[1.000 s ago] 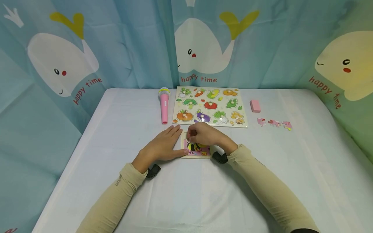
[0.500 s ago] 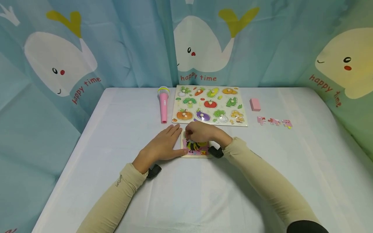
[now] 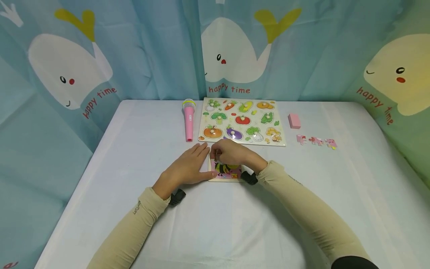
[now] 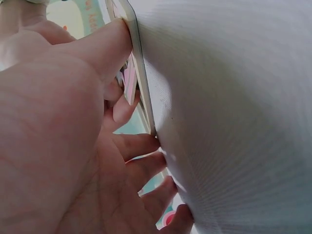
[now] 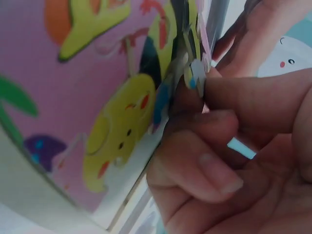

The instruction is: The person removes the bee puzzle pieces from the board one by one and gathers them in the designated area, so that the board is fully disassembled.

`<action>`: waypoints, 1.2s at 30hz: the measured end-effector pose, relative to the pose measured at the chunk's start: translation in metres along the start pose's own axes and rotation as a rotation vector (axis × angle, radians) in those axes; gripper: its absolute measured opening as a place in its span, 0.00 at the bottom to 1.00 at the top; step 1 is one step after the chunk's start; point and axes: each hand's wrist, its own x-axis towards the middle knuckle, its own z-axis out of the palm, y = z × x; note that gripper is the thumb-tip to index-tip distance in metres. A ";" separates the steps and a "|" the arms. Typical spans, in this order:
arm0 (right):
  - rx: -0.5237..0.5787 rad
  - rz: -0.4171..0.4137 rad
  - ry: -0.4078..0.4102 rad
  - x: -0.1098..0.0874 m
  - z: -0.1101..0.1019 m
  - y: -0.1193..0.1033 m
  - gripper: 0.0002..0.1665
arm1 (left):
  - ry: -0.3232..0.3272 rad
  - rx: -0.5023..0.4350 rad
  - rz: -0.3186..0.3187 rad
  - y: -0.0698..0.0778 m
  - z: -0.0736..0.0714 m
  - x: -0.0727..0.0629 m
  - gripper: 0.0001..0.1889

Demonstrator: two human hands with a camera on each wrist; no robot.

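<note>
A small jigsaw puzzle point(image 3: 226, 172) with a yellow and black bee on pink lies in a pale wooden tray point(image 5: 122, 214). My right hand point(image 3: 231, 152) is over its upper left part and pinches a puzzle piece point(image 5: 197, 75) between thumb and finger. That piece stands tilted up from the board, as the left wrist view also shows. My left hand point(image 3: 188, 166) rests along the tray's left side, its fingers stretched out on the table. The left thumb point(image 4: 109, 41) presses on the tray's near left edge. Much of the puzzle's upper part is hidden under my right hand.
Behind the puzzle lies a vegetable peg board point(image 3: 242, 121), with a pink microphone point(image 3: 189, 121) to its left. A pink block point(image 3: 294, 121) and three loose pink puzzle pieces point(image 3: 316, 141) lie to the right. A whale-print curtain point(image 3: 161, 48) borders the white table point(image 3: 215, 231).
My right hand has shifted slightly left over the puzzle's upper left corner, its fingers still pinching the piece. My left hand holds its place against the tray.
</note>
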 end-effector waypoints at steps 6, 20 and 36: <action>-0.001 0.035 0.003 -0.001 0.000 -0.006 0.12 | 0.012 0.000 0.005 0.001 -0.001 -0.001 0.49; 0.122 -0.003 0.072 -0.018 -0.007 0.004 0.07 | -0.048 0.035 -0.003 0.004 -0.002 -0.003 0.60; 0.230 -0.006 0.137 -0.051 -0.027 0.030 0.08 | -0.078 -0.004 -0.026 0.003 -0.002 -0.004 0.62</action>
